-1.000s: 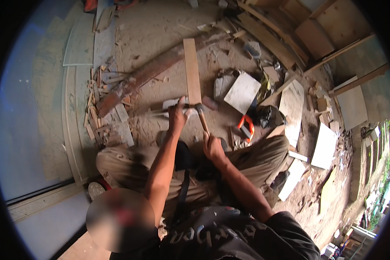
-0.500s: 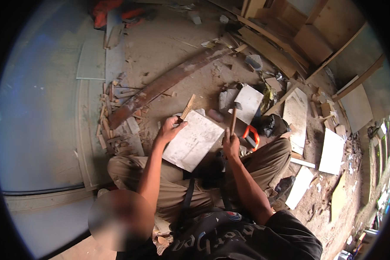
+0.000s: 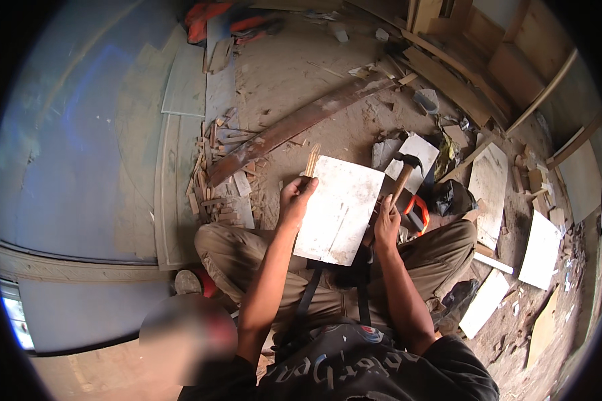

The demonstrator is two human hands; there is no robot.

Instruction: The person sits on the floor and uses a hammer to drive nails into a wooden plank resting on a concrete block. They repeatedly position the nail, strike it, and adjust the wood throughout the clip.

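Note:
A white, stained flat board (image 3: 338, 210) is held up over my crossed legs, its face toward me. My left hand (image 3: 297, 200) is closed at its left edge, thumb lying over the face. Thin wood strips (image 3: 312, 159) rise from behind my left fingers along that same edge; how they meet the board is hidden. In my right hand (image 3: 386, 227) is a claw hammer (image 3: 403, 182), gripped by its wooden handle with the dark head up. This hand is close beside the board's right edge; I cannot tell whether it touches it.
An orange-framed tool (image 3: 419, 212) and a black plastic bag (image 3: 453, 199) lie by my right knee. A long brown plank (image 3: 294, 130) crosses the dirt floor ahead. Wood offcuts (image 3: 207, 180) are piled at left, beside a large bluish panel (image 3: 93, 154). White boards (image 3: 540, 248) lie at right.
The board has been turned more upright and faces me more squarely. My right hand still grips the hammer, whose head now tilts to the right. The whole view has shifted.

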